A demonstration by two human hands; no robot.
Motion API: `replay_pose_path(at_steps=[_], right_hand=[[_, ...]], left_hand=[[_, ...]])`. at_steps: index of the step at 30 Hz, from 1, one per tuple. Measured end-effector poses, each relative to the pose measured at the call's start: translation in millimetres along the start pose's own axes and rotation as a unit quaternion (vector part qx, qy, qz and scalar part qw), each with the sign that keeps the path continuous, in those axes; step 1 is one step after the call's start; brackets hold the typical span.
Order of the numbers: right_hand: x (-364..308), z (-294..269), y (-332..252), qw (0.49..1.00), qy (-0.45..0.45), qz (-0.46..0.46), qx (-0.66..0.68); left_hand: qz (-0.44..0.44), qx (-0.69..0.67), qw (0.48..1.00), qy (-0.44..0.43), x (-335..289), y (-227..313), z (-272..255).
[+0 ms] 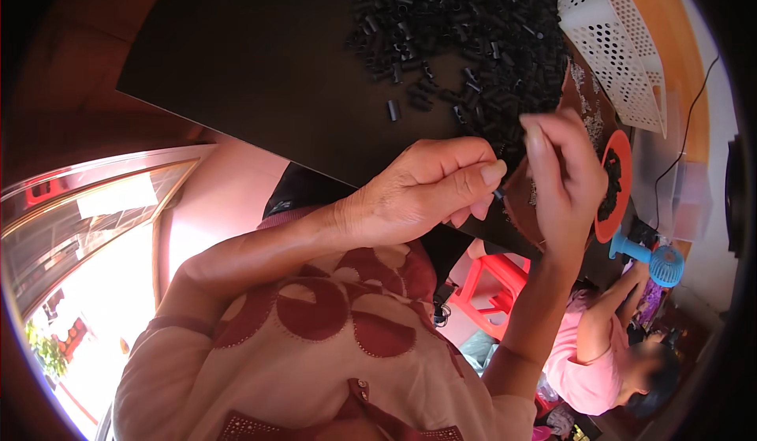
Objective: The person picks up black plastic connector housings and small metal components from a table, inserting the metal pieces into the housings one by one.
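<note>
My left hand is closed in front of my chest, thumb pressed against curled fingers. A small dark end of a black tube pokes out beside its fingertips. Just to the right, my right hand is raised with thumb and forefinger pinched together; whatever they hold is too small or blurred to make out. Beyond both hands spreads a heap of short black tubes on the dark tabletop. One loose tube lies apart, near the heap's front edge.
Tiny silvery pieces lie right of the heap. An orange dish holds dark bits, beside a white perforated basket. A blue handheld fan and red stool are at right. Another person in pink sits at lower right.
</note>
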State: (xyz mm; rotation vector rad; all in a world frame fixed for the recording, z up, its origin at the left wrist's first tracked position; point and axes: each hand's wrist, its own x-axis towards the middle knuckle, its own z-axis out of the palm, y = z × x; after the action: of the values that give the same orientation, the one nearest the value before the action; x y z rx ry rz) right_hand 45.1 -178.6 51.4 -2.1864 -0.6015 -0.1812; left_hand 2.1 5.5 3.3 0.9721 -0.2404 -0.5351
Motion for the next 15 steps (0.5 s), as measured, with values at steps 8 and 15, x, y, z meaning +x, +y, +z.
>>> replay_pose_path(at_steps=[8,15], right_hand=[[63.6,33.7,26.7,0.984,-0.084,-0.108,-0.113],[76.7,43.8,27.3,0.951,-0.151,-0.112,-0.246]], left_hand=[[-0.005,0.001,1.0,-0.003,-0.8,-4.8,-0.9],[0.004,-0.021,0.999,-0.024,4.5,-4.5,-3.6]])
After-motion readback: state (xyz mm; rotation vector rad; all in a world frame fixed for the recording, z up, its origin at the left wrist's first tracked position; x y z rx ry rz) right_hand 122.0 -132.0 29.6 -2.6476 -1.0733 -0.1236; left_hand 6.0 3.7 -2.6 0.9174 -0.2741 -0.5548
